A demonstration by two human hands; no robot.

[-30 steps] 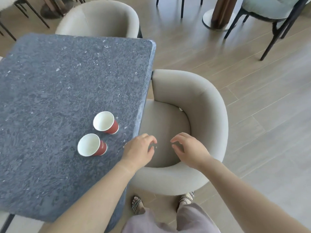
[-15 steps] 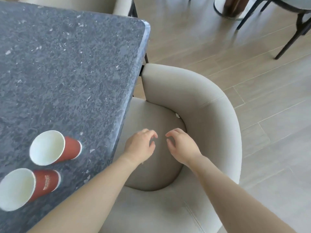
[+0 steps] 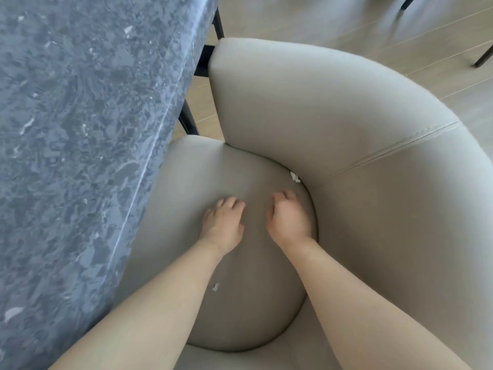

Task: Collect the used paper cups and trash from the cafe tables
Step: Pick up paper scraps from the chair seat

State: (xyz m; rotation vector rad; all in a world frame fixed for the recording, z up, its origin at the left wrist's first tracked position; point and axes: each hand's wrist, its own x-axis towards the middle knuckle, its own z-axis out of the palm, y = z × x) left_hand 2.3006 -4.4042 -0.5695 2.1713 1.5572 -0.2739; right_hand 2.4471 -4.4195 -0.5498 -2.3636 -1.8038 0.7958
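Both my hands are low over the round seat of a beige armchair [image 3: 346, 124]. My left hand [image 3: 222, 224] rests palm down near the seat's middle, fingers slightly spread, holding nothing. My right hand [image 3: 289, 217] hovers beside it with fingers curled loosely and nothing in them. A small white paper scrap [image 3: 294, 177] lies in the crease between seat and backrest, just beyond my right fingertips. Another tiny white scrap [image 3: 215, 287] lies on the seat between my forearms. The red paper cups are out of view.
The dark grey stone table [image 3: 80, 129] fills the left side, its edge overhanging the chair seat. Black table legs [image 3: 189, 118] stand between table and chair. Light wooden floor [image 3: 346, 22] lies beyond, with a dark chair leg [image 3: 482, 54] at the far right.
The view has dropped and closed in on the chair seat, and the two red cups have left the frame. Both hands have reached deeper into the seat toward the backrest crease.
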